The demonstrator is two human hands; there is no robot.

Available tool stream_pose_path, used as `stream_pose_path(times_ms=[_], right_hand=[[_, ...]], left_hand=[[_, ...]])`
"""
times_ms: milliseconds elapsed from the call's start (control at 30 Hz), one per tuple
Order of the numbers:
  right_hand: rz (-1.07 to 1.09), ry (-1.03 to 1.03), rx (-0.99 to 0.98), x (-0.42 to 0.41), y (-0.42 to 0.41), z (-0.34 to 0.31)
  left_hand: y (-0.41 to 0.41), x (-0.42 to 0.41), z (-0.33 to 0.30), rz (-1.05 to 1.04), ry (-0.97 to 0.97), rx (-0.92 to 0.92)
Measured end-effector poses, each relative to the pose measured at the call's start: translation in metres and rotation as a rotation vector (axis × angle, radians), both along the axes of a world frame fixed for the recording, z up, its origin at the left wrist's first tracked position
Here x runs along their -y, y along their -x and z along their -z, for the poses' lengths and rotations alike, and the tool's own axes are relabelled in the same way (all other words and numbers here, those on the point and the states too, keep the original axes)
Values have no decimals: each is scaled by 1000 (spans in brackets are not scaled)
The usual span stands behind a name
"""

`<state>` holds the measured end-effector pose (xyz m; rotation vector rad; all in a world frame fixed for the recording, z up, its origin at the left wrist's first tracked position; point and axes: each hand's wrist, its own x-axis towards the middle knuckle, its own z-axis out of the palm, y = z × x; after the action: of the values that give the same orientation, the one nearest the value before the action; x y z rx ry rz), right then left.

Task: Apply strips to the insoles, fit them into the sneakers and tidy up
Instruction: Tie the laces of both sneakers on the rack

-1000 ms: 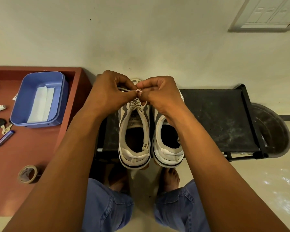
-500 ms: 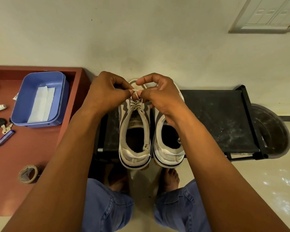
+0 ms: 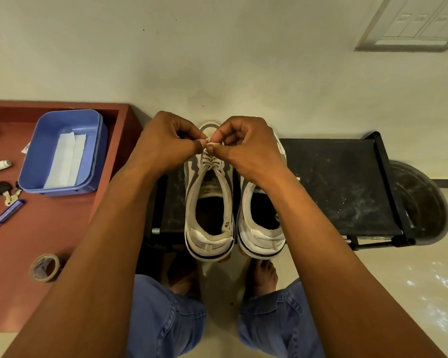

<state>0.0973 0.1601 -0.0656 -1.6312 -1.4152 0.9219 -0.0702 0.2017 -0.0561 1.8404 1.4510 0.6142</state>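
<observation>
White laces (image 3: 210, 161) sit pinched between your left hand (image 3: 166, 142) and right hand (image 3: 246, 148), fingertips meeting above the left sneaker (image 3: 209, 202), likely so you can tie them. The 2 sneakers stand side by side on the black rack (image 3: 342, 182), heels toward you. Strips (image 3: 67, 161) lie in the blue tub (image 3: 93, 140) on the red table (image 3: 36, 228), beside the tape (image 3: 45, 267), waiting for tidying.

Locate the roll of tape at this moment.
In the head view the roll of tape lies low on the left, on the red-brown table, near its front edge, below the blue tub and beside the person's left forearm.
</observation>
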Motion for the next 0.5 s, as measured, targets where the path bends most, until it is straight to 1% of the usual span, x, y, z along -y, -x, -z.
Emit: stream_pose_path(times_ms=[133,300,500], right_hand=[[91,11,-30,-2,-2,0],[260,97,-289,-2,-7,-6],[326,145,-523,-1,-9,-15]], left_hand=[[2,0,1,1,23,2],[3,0,-1,3,57,12],[1,1,-2,0,87,31]])
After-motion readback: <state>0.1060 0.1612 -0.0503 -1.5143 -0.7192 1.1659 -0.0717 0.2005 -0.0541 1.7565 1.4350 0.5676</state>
